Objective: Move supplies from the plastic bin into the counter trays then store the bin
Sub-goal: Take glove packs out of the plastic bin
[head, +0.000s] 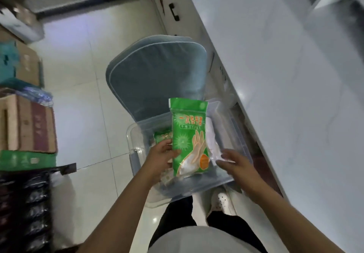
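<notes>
the left hand's fingers (173,153) are pinching the near left edge of a green pack (188,134), holding it upright over the bin (134,144), long axis running far-near, while the right hand (234,162) is hovering loosely spread just right of it, nearer the counter (275,75).

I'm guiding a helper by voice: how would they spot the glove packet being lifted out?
Find the clear plastic bin on the grey chair. The green glove packet stands upright above it, gripped by the left hand; a second green packet lies inside.
</notes>
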The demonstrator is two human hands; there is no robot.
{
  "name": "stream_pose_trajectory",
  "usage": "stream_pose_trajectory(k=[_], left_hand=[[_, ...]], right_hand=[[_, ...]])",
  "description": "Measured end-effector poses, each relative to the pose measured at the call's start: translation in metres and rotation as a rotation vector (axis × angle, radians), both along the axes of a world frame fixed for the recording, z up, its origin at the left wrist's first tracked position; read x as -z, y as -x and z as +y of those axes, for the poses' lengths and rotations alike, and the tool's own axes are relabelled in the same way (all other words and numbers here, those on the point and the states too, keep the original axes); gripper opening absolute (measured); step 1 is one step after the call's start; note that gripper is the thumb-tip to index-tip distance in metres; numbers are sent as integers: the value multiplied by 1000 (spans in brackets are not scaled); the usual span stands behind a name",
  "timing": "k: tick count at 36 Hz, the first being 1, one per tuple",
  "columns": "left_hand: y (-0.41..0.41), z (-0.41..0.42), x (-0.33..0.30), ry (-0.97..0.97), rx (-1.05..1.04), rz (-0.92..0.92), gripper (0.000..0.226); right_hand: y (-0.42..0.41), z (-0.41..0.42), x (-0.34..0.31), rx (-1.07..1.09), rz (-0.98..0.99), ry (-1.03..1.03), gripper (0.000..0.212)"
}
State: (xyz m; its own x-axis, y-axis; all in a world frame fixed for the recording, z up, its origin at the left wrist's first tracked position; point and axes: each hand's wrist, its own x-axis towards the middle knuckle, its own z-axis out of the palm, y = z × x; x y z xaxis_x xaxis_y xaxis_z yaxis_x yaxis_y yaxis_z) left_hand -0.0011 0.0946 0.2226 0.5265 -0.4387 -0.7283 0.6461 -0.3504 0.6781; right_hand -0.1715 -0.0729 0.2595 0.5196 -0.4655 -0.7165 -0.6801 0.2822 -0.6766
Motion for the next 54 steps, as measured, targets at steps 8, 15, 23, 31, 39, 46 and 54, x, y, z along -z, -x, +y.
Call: stream_pose_trajectory(k=[8,15,23,31,39,46,54], left_hand=[[31,36,-75,234,-30,11,48],[64,44,-70,134,-77,-47,37],[73,41,-50,140,-35,6,36],[56,32,6,13,-64,128,23],[25,51,107,-362,-31,101,43],[-11,35,167,-441,57,76,66],[-44,18,218,-579,64,64,63]], right_hand=[[-8,-28,-62,-79,-267,-354,42],[0,-21,-61,-112,-289,-309,29],[13,-5,-53,-46,-257,-239,27],[11,5,-45,70,-210,-134,22],[15,14,-17,100,-49,85,25],[16,25,-7,142,16,158,30],[33,35,-14,218,57,227,37]])
